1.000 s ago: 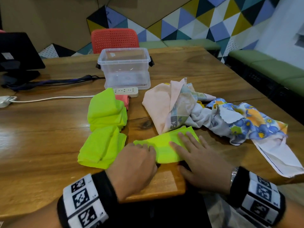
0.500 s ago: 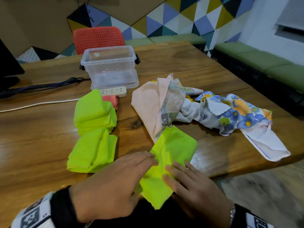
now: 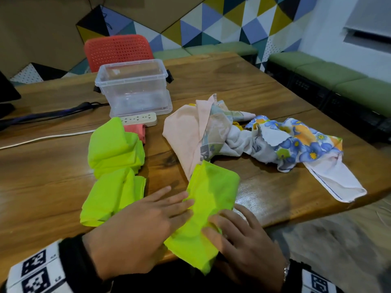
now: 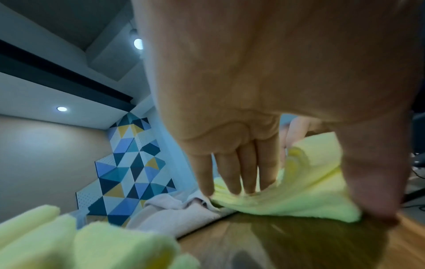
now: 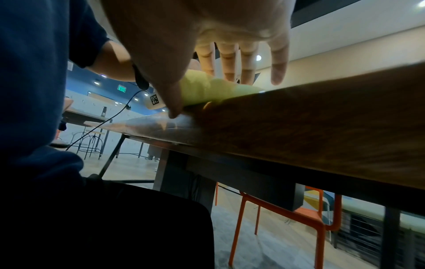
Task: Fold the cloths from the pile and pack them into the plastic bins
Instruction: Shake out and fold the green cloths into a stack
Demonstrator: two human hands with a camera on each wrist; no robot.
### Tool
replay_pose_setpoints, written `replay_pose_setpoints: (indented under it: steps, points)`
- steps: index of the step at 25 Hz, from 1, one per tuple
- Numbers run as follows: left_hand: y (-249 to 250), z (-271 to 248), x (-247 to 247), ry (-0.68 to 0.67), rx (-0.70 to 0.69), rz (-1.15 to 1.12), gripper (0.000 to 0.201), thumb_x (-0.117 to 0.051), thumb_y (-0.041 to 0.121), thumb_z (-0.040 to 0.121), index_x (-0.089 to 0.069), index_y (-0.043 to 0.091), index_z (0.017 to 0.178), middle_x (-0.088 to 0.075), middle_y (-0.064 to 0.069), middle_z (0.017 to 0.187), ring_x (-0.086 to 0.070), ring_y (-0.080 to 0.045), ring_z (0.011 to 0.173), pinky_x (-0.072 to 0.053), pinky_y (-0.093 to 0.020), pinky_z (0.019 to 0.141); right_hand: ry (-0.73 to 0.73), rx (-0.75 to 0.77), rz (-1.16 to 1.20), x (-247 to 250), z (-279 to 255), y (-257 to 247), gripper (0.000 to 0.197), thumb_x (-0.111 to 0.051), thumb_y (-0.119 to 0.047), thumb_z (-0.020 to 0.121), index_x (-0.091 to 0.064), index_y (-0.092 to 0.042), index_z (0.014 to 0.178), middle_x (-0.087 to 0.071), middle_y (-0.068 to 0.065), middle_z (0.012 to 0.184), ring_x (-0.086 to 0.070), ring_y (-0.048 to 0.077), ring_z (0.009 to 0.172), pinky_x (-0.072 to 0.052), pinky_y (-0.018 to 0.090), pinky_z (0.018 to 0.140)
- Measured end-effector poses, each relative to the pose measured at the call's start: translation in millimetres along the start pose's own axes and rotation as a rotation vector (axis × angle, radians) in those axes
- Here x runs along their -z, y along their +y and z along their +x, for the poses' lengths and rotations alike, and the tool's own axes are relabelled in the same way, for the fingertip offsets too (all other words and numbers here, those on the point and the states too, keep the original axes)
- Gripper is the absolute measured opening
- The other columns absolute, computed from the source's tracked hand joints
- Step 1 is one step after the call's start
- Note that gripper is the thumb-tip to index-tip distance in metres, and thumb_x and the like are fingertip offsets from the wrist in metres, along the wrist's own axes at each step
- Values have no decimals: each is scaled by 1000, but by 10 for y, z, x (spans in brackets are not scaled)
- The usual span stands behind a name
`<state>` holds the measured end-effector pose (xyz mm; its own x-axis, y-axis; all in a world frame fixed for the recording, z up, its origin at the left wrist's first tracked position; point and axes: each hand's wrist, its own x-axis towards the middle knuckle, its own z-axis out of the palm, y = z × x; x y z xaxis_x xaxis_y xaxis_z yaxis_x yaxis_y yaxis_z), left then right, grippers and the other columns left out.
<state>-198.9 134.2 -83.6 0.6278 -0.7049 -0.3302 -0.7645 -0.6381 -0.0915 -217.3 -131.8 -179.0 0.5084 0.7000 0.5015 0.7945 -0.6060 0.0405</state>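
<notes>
The lime cloth (image 3: 208,210) you are working lies at the lower centre of the head view on the near edge of the wooden table (image 3: 264,187). Its long axis runs diagonally, from the lower middle of the frame up and right toward the pile of cloths (image 3: 249,140); its near end hangs past the table edge toward you. A second ago the same cloth lay as a flat strip almost crosswise in the frame, so it has swung round and slid nearer to you.

Your left hand (image 3: 141,227) lies flat with fingers straight and slightly spread, fingertips pressing the cloth's left edge. Your right hand (image 3: 243,246) rests on the cloth's lower right side, fingers extended rather than curled round it; in the right wrist view the thumb reaches down to the table edge.

Two folded lime cloths (image 3: 114,163) sit at centre left, as before. The clear plastic bin (image 3: 135,85) stands in the upper middle, in front of a red chair (image 3: 118,49).
</notes>
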Motion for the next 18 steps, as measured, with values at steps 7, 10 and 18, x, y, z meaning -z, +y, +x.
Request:
replay_pose_setpoints:
  steps: [7,10,18]
  points:
    - [29,27,15,124,36,-361,100,-69,58,75,-10,39,153,-22,25,157,-15,4,147,1,-23,123,30,-279,356,226,216,27,37,-64,-34,83,-55,-25,118,-71,-5,100,-66,17,90,-51,32,89]
    - [-36,140,111,258,110,-837,82,-84,36,76,-32,44,139,-54,24,130,-54,2,119,-47,-28,103,-13,-580,614,421,369,105,28,-58,-43,85,-52,-32,111,-68,-8,82,-64,14,75,-52,37,69]
    - [-142,750,160,418,318,-1180,34,-69,55,87,-65,31,110,-73,3,100,-69,-19,93,-55,-48,84,-44,-876,755,472,520,513,15,-60,-41,90,-59,-35,105,-68,-6,91,-64,10,86,-51,44,85]
